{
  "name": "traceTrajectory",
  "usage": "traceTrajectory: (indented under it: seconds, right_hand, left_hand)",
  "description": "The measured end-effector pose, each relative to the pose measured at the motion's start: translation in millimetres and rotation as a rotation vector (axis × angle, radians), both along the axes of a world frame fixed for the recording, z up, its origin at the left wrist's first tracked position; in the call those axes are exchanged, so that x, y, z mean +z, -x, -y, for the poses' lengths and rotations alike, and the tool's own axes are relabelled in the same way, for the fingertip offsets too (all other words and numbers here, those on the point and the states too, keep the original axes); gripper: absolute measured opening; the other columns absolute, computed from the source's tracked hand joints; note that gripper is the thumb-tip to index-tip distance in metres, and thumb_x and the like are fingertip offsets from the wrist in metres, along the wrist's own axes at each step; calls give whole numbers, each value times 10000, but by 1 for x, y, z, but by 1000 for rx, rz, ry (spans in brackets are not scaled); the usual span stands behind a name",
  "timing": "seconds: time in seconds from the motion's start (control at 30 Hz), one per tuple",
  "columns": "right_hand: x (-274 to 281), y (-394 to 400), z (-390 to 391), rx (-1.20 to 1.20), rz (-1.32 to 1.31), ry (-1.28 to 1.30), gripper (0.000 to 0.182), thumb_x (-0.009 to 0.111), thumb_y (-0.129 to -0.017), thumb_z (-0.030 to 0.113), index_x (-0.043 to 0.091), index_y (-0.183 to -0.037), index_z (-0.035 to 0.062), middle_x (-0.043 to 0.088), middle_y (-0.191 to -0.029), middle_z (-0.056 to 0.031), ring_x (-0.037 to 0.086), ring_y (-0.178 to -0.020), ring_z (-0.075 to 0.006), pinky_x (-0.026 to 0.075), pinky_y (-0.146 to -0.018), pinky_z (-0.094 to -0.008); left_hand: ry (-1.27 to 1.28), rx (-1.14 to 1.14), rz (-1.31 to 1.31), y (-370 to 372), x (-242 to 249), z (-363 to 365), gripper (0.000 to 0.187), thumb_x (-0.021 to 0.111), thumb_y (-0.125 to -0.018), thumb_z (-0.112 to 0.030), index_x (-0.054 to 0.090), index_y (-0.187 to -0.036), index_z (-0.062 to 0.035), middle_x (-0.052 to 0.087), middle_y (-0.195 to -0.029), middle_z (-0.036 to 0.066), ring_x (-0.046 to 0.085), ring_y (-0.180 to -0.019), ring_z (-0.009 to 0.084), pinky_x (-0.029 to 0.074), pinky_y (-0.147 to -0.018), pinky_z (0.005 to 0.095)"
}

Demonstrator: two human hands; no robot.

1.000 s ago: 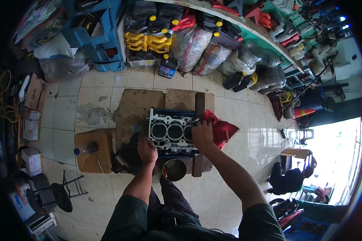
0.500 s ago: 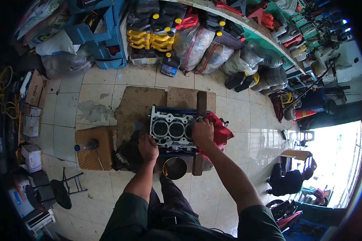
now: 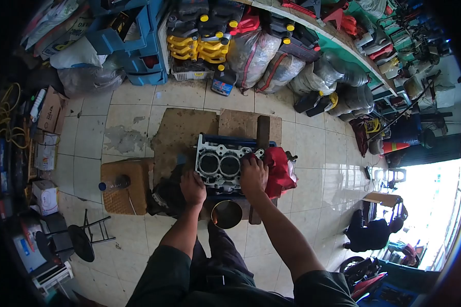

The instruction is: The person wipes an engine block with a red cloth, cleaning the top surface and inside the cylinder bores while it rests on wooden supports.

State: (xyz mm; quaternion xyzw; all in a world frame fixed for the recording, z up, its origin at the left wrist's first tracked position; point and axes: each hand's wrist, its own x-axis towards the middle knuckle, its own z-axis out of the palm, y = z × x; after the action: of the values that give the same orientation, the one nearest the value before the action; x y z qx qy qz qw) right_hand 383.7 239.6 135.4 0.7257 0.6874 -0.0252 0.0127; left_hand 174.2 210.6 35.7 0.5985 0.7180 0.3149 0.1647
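Note:
An engine block [image 3: 219, 174] with round cylinder bores lies in the middle, its bright top face up. My left hand [image 3: 193, 188] is closed on the block's near left corner, thumb on its edge. My right hand [image 3: 254, 176] sits over the right end of the block, fingers bent down at the rightmost bore and covering most of it. Whatever those fingers hold, if anything, is hidden. A red cloth [image 3: 277, 173] lies against the block's right end, beside my right hand. Near the block's front side is a round pan [image 3: 226, 214].
Cardboard [image 3: 182, 128] and a wooden bar [image 3: 263, 132] lie under and beside the block. To the left, a bottle [image 3: 117, 183] rests on a woven stool [image 3: 110, 202]. Sacks [image 3: 251, 56] and jugs line the back. A person [image 3: 371, 233] is far right.
My right hand has moved left and toward me, from the block's far right corner to the rightmost bore. More of the red cloth shows. My left hand stays at its corner.

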Motion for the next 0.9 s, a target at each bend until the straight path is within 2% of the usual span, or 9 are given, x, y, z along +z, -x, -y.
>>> traceTrajectory:
  seconds: [0.23, 0.3, 0.37, 0.43, 0.47, 0.6, 0.77, 0.83, 0.9]
  right_hand:
    - [21, -19, -12, 110, -43, 256, 208, 670, -896, 201, 811, -1032, 133, 773, -1092, -122, 731, -1079, -353, 577, -926, -518]
    - [22, -31, -37, 215, 43, 671, 209, 690, -919, 250, 813, -1043, 135, 784, -1054, -142, 762, -1044, -348, 605, -890, -523]
    - [43, -21, -48, 227, -2, 647, 217, 696, -940, 292, 809, -1028, 129, 788, -1057, -146, 776, -1036, -347, 617, -878, -529]
    - [62, 6, -53, -22, -96, 289, 215, 695, -902, 178, 788, -1072, 83, 786, -1098, -168, 777, -1033, -348, 615, -833, -513]
    - [68, 25, -50, -26, -146, 164, 224, 686, -904, 194, 769, -1082, 86, 762, -1123, -143, 739, -1089, -341, 584, -892, -502]
    - [1, 63, -25, 49, -24, -56, 244, 659, -901, 187, 759, -1112, 114, 726, -1192, -122, 668, -1153, -326, 515, -981, -495]
    - [9, 54, -15, 101, -68, 214, 230, 685, -860, 160, 768, -1073, 132, 729, -1174, -139, 693, -1127, -354, 547, -948, -517]
    - [25, 52, -39, 68, -73, 646, 203, 683, -873, 168, 770, -1053, 134, 734, -1155, -133, 697, -1133, -348, 552, -954, -517]
    - [37, 52, -50, 17, -146, 495, 209, 665, -891, 168, 764, -1066, 111, 733, -1177, -130, 692, -1158, -337, 548, -956, -503]
  left_hand:
    - [46, -2, 0, 0, 0, 3, 293, 442, -1104, -225, 637, -1115, -6, 668, -1079, 232, 633, -982, 471, 526, -830, 590]
    - [60, -1, -12, 0, -2, 2, 291, 442, -1104, -225, 637, -1116, -8, 666, -1083, 232, 632, -986, 471, 525, -830, 593]
    - [90, 3, -30, 2, -1, 1, 289, 441, -1104, -224, 636, -1118, -11, 664, -1088, 232, 631, -990, 470, 524, -831, 595]
    - [70, -3, 28, 1, 1, 2, 284, 440, -1104, -226, 634, -1112, -18, 659, -1074, 233, 627, -998, 474, 519, -824, 604]
    - [79, 2, 23, 1, 0, 3, 284, 440, -1104, -226, 634, -1112, -18, 659, -1074, 233, 627, -998, 474, 519, -824, 604]
    - [19, -2, 18, 0, 0, 0, 274, 443, -1102, -218, 632, -1108, -19, 652, -1054, 235, 626, -989, 478, 522, -807, 603]
    - [33, -24, 39, 2, 7, 2, 280, 450, -1100, -208, 640, -1141, -6, 654, -1054, 237, 629, -986, 480, 528, -804, 598]
    - [-43, -7, 29, 3, 8, -1, 288, 455, -1099, -207, 644, -1167, -1, 653, -1049, 236, 631, -989, 481, 532, -807, 591]
    - [-39, -13, 36, 4, 3, -3, 296, 454, -1101, -212, 645, -1178, 0, 653, -1052, 236, 632, -992, 478, 532, -813, 585]
